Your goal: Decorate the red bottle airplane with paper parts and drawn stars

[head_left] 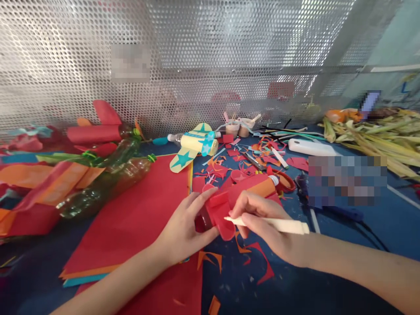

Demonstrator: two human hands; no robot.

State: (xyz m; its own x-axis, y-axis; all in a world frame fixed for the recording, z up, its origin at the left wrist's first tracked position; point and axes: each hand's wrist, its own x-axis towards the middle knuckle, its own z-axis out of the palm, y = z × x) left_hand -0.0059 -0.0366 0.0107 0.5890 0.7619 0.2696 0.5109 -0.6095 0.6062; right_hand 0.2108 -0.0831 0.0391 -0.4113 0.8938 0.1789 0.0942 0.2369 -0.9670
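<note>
A toy plane made from a plastic bottle (262, 188), wrapped in red and orange sheet with a white cap, lies at the middle of the table. My left hand (185, 225) is closed around its near end, fingers above and thumb below. A red flap (226, 225) sticks out there towards me. My right hand (274, 243) pinches a cream-coloured marker pen (288, 226); its pointed tip meets or nearly meets the red flap. Orange and red offcuts (262, 262) lie just below the hands.
Stacked coloured sheets (131, 218) lie left, beside green bottles (88, 192). A yellow bottle plane (193, 143), two cups (232, 128), red-handled scissors (287, 181) and scraps lie behind. At right are a blue glue gun (337, 212), cable and dried husks (377, 135). Perforated metal (213, 48) closes the back.
</note>
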